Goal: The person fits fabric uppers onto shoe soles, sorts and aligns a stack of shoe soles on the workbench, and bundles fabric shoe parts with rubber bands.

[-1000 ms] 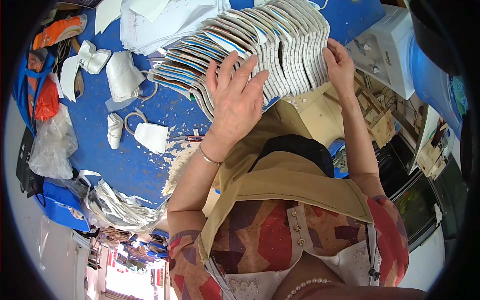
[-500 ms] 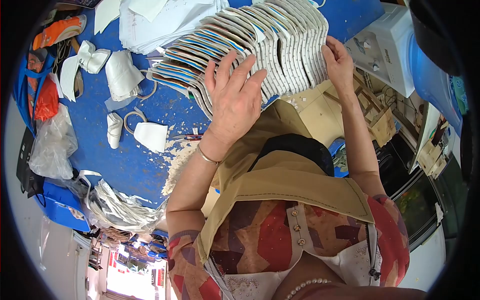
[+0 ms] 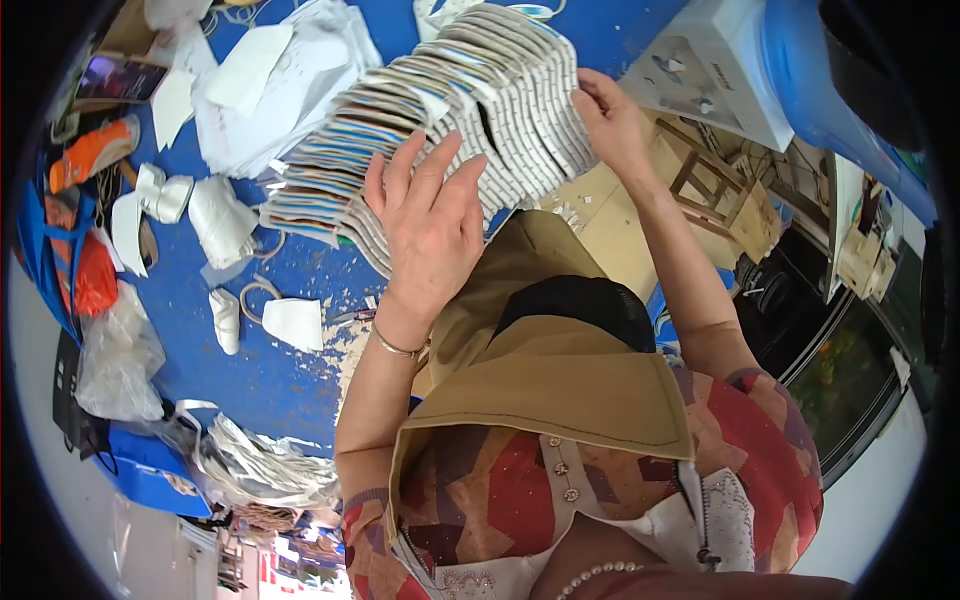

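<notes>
A long curved row of stacked, stitched pieces [image 3: 530, 120], white at the edges with blue and brown layers, lies on the blue table [image 3: 290, 390]. My left hand [image 3: 430, 220] rests against the near side of the row, fingers spread over its top, holding nothing. At the row's right end, my right hand [image 3: 608, 120] has its curled fingers against the last pieces; what its fingertips grip, if anything, is hidden. A dark gap shows between pieces near the middle of the row.
White papers [image 3: 290, 90] lie behind the row. Rolled white cloth [image 3: 222, 220], a white piece [image 3: 293, 324] and a small roll [image 3: 226, 320] are left. White strips [image 3: 265, 460] lie at the front left. A white box [image 3: 700, 75] stands right; a wooden stool [image 3: 710, 185] is below.
The view has turned and shifted, so the row and both hands appear lower and further left. Both hands keep nearly the same places at the row.
</notes>
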The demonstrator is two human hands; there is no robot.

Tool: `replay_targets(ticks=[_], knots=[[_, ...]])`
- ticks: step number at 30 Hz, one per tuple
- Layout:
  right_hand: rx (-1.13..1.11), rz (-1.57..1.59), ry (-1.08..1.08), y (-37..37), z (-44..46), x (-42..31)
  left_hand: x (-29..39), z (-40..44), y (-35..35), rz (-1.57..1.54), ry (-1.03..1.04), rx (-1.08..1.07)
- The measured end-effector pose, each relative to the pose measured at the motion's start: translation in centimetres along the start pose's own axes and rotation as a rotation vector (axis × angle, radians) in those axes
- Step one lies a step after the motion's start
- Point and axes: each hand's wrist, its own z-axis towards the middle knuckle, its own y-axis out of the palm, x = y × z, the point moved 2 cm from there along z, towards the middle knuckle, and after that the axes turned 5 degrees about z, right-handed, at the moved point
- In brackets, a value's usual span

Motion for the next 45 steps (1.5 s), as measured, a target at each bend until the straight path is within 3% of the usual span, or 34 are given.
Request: replay_targets(ticks=[24,45], knots=[[-0.023,0.048,0.014,-0.1,-0.1,0.4,2.5,4.1,2.7,0.235,0.096,-0.21],[-0.022,0.029,0.032,-0.3,-0.1,0.2,2.7,3.7,2.8,0.215,0.073,-0.189]])
